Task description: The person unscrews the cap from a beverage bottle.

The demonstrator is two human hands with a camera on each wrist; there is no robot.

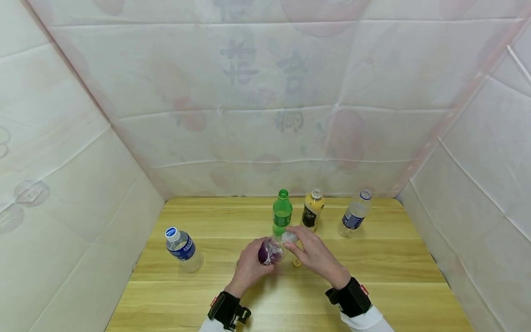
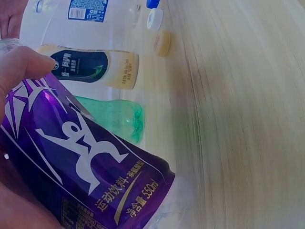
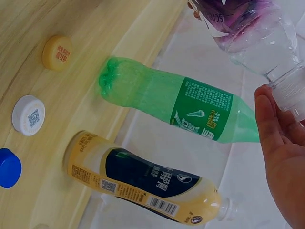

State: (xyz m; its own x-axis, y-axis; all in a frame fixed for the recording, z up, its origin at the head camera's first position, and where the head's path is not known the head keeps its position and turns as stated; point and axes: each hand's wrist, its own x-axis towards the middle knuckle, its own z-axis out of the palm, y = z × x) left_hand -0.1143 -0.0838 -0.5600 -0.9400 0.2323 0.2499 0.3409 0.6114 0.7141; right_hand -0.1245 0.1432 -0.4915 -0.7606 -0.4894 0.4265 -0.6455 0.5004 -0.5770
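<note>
My left hand [image 1: 250,262] grips a clear drink bottle with a purple label [image 2: 81,157] round its body, tilted over the table. The fingers and thumb of my right hand [image 1: 317,256] pinch the translucent whitish cap [image 3: 291,90] at that bottle's mouth. In the right wrist view the cap sits at the neck; how tight it is cannot be told. Just behind the hands stand a green bottle [image 1: 282,214] and a yellow bottle with a dark label [image 1: 312,212], both uncapped. A yellow cap [image 3: 58,52] lies on the table near my right hand.
A white cap [image 3: 28,115] and a blue cap [image 3: 8,168] also lie on the wooden table [image 1: 199,304]. Far right stands an uncapped clear bottle with a blue label [image 1: 353,217]. A capped blue-labelled bottle [image 1: 184,251] is at the left. Pale cloth walls [image 1: 265,138] surround the table.
</note>
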